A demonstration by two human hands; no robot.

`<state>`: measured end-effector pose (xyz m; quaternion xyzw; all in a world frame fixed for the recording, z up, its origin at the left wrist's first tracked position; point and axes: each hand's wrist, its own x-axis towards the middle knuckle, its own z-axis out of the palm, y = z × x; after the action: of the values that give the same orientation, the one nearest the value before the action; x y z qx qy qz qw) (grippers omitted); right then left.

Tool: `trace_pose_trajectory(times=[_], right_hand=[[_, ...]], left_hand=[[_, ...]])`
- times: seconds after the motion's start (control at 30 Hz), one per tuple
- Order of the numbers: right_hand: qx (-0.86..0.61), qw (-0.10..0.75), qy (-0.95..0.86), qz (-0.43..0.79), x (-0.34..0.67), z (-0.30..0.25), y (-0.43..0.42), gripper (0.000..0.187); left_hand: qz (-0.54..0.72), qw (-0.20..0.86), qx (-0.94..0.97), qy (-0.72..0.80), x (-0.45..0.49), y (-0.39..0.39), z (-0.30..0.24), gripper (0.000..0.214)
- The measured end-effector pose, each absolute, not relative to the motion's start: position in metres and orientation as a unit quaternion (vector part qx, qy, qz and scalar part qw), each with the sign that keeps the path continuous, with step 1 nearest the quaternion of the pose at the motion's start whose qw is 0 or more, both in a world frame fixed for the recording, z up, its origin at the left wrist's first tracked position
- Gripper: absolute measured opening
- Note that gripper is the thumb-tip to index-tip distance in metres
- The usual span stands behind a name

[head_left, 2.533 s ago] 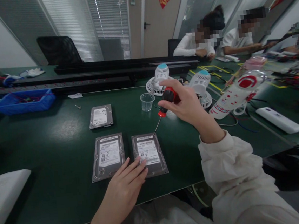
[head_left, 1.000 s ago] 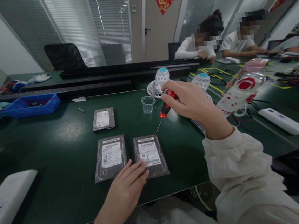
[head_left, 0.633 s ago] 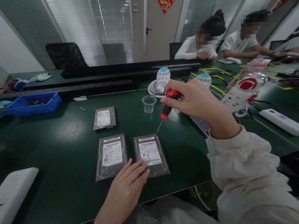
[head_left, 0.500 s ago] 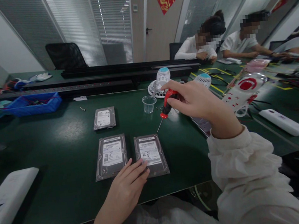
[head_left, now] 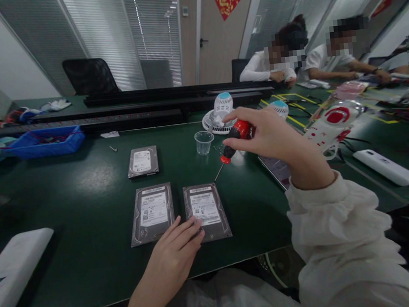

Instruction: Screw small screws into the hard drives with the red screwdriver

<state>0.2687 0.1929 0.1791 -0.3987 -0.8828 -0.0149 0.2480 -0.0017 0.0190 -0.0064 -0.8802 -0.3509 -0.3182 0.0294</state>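
Right fingers [head_left: 240, 144] wrap a red-and-black screwdriver [head_left: 240, 129]; outstretched left fingers [head_left: 184, 230] rest on an oblong grey metal drive [head_left: 204, 204], probably rigid, best edge-held.

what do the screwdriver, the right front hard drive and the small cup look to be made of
Screwdriver: smooth-looking red and black handle, probably plastic, perhaps rubber on the black; slim grey shaft, likely steel.
Hard drive: satin grey case, probably metal by its dull sheen; exact metal unclear.
Cup: glossy and clear, likely thin plastic, since the table shows through.
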Motion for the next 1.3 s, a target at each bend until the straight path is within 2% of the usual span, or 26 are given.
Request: trace_pose_trajectory(times=[0.07, 0.17, 0.23, 0.3, 0.4, 0.5, 0.6, 0.7, 0.87, 0.93, 1.07, 1.13, 1.2, 1.3], right_hand=[[-0.404, 0.254, -0.879, -0.013, 0.266, 0.177, 0.193, 0.043], [-0.431, 0.235, -0.870, -0.035, 0.261, 0.177, 0.191, 0.039], [-0.447, 0.216, -0.866, -0.055, 0.260, 0.177, 0.189, 0.044], [-0.448, 0.202, -0.869, -0.059, 0.261, 0.179, 0.187, 0.042], [-0.409, 0.205, -0.889, -0.012, 0.265, 0.180, 0.187, 0.023], [-0.358, 0.221, -0.904, 0.073, 0.269, 0.179, 0.190, 0.036], [-0.333, 0.251, -0.901, 0.121, 0.269, 0.176, 0.192, 0.033], [-0.363, 0.268, -0.890, 0.070, 0.265, 0.174, 0.192, 0.034], [-0.431, 0.216, -0.875, -0.041, 0.261, 0.174, 0.189, 0.031], [-0.421, 0.213, -0.881, -0.033, 0.263, 0.175, 0.189, 0.030], [-0.352, 0.226, -0.907, 0.037, 0.269, 0.176, 0.192, 0.041], [-0.330, 0.227, -0.914, 0.058, 0.271, 0.177, 0.193, 0.038], [-0.336, 0.233, -0.911, 0.054, 0.270, 0.177, 0.192, 0.032], [-0.382, 0.231, -0.895, 0.013, 0.265, 0.178, 0.189, 0.035]], left_hand=[[-0.316, 0.027, -0.882, -0.350, -0.002, 0.019, -0.006, 0.031], [-0.313, 0.024, -0.883, -0.349, -0.003, 0.019, -0.006, 0.030], [-0.316, 0.023, -0.882, -0.349, -0.003, 0.019, -0.007, 0.030], [-0.319, 0.018, -0.881, -0.350, -0.003, 0.018, -0.008, 0.029], [-0.321, 0.008, -0.880, -0.351, -0.003, 0.018, -0.008, 0.029], [-0.319, 0.010, -0.880, -0.351, -0.003, 0.018, -0.008, 0.029], [-0.318, 0.013, -0.879, -0.354, -0.003, 0.018, -0.008, 0.029], [-0.319, 0.011, -0.879, -0.353, -0.003, 0.018, -0.009, 0.029], [-0.325, 0.002, -0.879, -0.349, -0.004, 0.019, -0.009, 0.030], [-0.324, 0.000, -0.879, -0.350, -0.004, 0.019, -0.009, 0.030], [-0.322, 0.000, -0.880, -0.349, -0.004, 0.018, -0.010, 0.030], [-0.321, 0.000, -0.878, -0.354, -0.003, 0.018, -0.012, 0.030], [-0.317, 0.002, -0.877, -0.361, -0.002, 0.017, -0.012, 0.031], [-0.312, 0.008, -0.878, -0.363, -0.002, 0.017, -0.012, 0.031]])
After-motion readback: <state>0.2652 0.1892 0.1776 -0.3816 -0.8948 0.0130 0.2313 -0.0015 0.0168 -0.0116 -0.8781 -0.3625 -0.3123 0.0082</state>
